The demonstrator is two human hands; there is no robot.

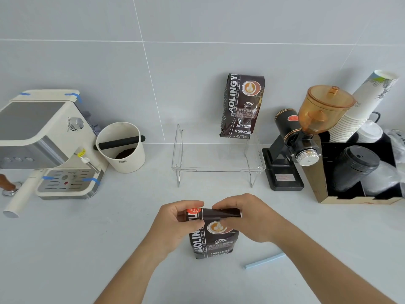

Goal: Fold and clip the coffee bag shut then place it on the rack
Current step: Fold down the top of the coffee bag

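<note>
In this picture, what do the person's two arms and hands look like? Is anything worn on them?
Both arms are bare from the bottom edge of the picture up to the hands: no sleeves show. The left hand and the right hand wear no gloves, and I see no ring, watch or bracelet on either wrist. The nails look short and unpainted.

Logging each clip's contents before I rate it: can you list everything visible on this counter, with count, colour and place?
coffee bag: one, dark brown, front centre, top folded over, held by both hands
second coffee bag: one, dark brown, on the rack, leaning on the wall
rack: one, clear, centre back
sealing clip: one, pale blue, on the counter right of the held bag
espresso machine: one, cream, left
knock box: one, cream, beside the machine
grinder: one, black with amber hopper, right
paper cups: one stack, white, far right
cup lids: black stack, in the organiser
left hand: on the bag's top
right hand: on the bag's top
</note>
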